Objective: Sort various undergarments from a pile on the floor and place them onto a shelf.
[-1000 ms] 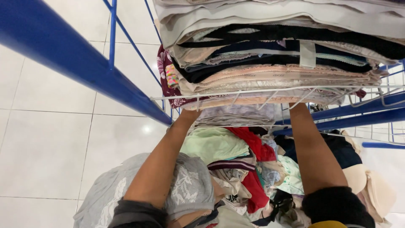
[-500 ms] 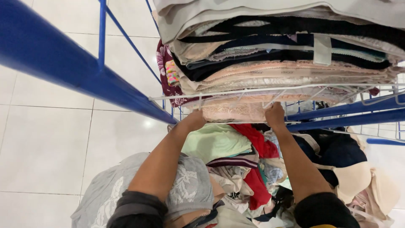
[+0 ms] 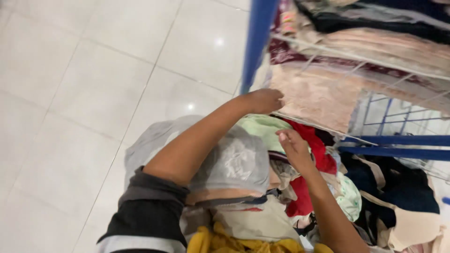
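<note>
My left hand (image 3: 264, 100) is closed on the lower edge of a pale pink lace garment (image 3: 318, 96) that lies on the wire shelf (image 3: 356, 50) of a blue rack. My right hand (image 3: 294, 146) hovers just below that shelf, fingers loosely apart, over a red cloth (image 3: 315, 143) and a light green cloth (image 3: 261, 128) in a heap of mixed clothes. A grey garment (image 3: 232, 161) is draped over my left forearm. Folded clothes are stacked on the shelf above.
A blue rack post (image 3: 257, 37) stands just left of the shelf, with blue crossbars (image 3: 398, 140) at the right. White tiled floor (image 3: 84, 93) fills the left. A yellow cloth (image 3: 225, 241) lies at the bottom near my body.
The view has swung right and closer. My right hand has dropped from the pink garment on the shelf down toward the heap. My left hand stays at the garment's edge.
</note>
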